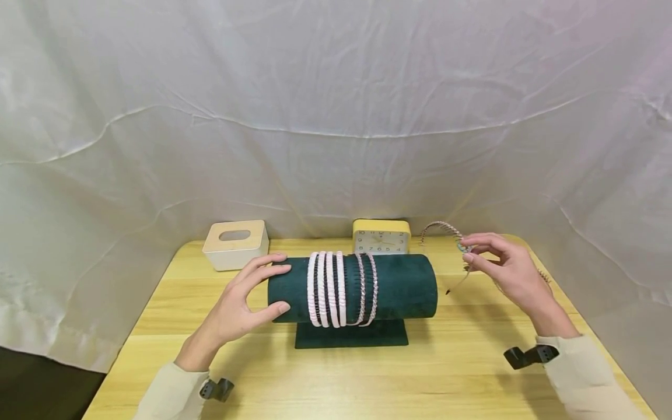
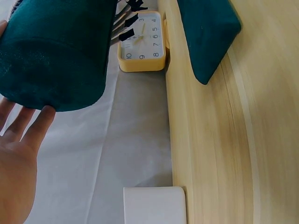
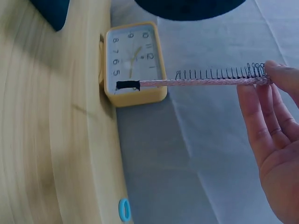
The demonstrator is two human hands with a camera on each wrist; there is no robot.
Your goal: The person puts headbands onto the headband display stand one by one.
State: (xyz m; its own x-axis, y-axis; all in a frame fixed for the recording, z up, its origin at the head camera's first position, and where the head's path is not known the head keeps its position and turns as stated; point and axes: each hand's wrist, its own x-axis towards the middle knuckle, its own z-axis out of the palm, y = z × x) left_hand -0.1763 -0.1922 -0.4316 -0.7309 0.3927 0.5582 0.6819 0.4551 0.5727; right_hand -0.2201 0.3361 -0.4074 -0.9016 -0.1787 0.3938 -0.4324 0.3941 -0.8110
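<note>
A dark green velvet headband stand (image 1: 404, 286), a horizontal roll on a flat base, stands on the table. Around its roll sit several pale pink-white headbands (image 1: 326, 289) and two thin twisted pink ones (image 1: 367, 290). At the roll's left end my left hand (image 1: 233, 303) holds it, fingers on top and thumb at the front; fingertips reach the end's edge in the left wrist view. To the right of the roll, my right hand (image 1: 506, 268) pinches a thin twisted pink headband (image 3: 201, 82) with wire teeth and a black tip, raised off the table.
Behind the stand is a yellow alarm clock (image 1: 381, 236). A white tissue box (image 1: 236, 245) with a wooden lid stands back left. A small blue ring (image 3: 124, 210) lies near the table's back edge. Part of another toothed headband (image 1: 545, 276) shows behind my right hand.
</note>
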